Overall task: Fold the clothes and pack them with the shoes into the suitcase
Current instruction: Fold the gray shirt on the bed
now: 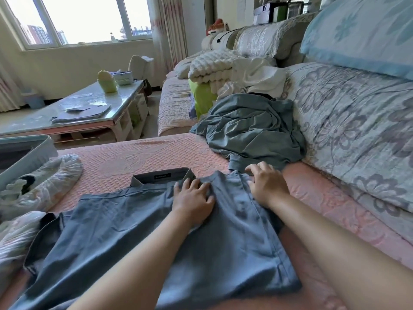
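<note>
A grey-blue collared shirt lies spread on the pink sofa cover, its collar pointing away from me. My left hand presses flat on the shirt near the collar, fingers apart. My right hand rests on the shirt's right shoulder edge, where a side panel is folded over. A second crumpled grey-blue garment lies just beyond my right hand. Shoes in clear plastic covers sit at the left. The pale blue suitcase shows at the left edge.
A white blanket and white clothes are piled further along the sofa over a lime-green item. Floral cushions line the sofa back on the right. A glass coffee table with papers stands to the left.
</note>
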Available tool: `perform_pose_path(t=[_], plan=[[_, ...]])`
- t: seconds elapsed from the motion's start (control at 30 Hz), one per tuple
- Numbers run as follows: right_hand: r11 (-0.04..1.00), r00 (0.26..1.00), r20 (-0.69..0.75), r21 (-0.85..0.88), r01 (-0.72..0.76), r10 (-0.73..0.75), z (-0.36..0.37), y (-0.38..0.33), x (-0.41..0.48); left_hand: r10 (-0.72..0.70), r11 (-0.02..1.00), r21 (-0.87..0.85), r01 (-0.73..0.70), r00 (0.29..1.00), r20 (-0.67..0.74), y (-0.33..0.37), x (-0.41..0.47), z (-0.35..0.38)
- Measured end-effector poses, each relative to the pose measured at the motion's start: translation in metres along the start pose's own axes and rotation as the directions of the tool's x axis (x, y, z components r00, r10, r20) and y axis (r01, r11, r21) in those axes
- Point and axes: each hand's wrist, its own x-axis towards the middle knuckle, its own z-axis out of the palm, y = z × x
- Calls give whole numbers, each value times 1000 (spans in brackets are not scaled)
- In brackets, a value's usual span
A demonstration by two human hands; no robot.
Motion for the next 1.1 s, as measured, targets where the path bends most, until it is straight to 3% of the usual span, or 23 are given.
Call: perform_pose_path(t=[0.07, 0.1, 0.2, 0.27, 0.33, 0.4, 0.43, 0.5, 0.57, 0.67, 0.8, 0.93, 1.1], plan=[[1000, 999, 42, -9, -22, 23, -2, 2, 0, 68, 997, -24, -72, 990, -126, 14, 1, -3], [999, 995, 83, -19, -47, 48, -4, 3, 0, 115, 992, -36, -121, 986, -119, 19, 1, -1], [991, 974, 183, -12, -135, 135, -12, 12, -2, 109, 994, -19, -107, 986, 128, 25, 2, 10], [973, 946, 268, 92, -212, 181, -20, 21, -2, 44, 999, -12, -43, 984, 171, 30, 2, 11], [930, 919, 337, 226, -289, 204, -26, 27, -3, 110, 994, 0, -110, 994, 14, 48, -9, 5], [899, 918, 345, 311, -308, 196, -29, 32, -6, 254, 961, -44, -272, 938, -234, 74, -30, -6], [885, 924, 333, 350, -308, 190, -29, 34, -8, 326, 928, -92, -361, 907, -269, 89, -44, -10], [854, 936, 305, 425, -300, 177, -32, 35, -10, 489, 849, -127, -514, 853, -181, 116, -76, -15], [836, 942, 288, 463, -295, 172, -38, 33, -11, 556, 829, -58, -556, 831, -23, 134, -103, -11], [847, 949, 248, 444, -291, 196, -48, 27, -10, 505, 858, -130, -496, 862, 44, 135, -114, -6], [840, 942, 242, 437, -320, 233, -63, 7, -10, 447, 819, -386, -425, 894, -35, 111, -110, -23], [750, 922, 253, 537, -386, 293, -77, -29, -6, 194, 811, -542, -219, 976, -103, 73, -117, -54], [573, 931, 284, 734, -365, 229, -83, -97, 3, -111, 773, -632, 53, 992, -53, -7, -128, -77]])
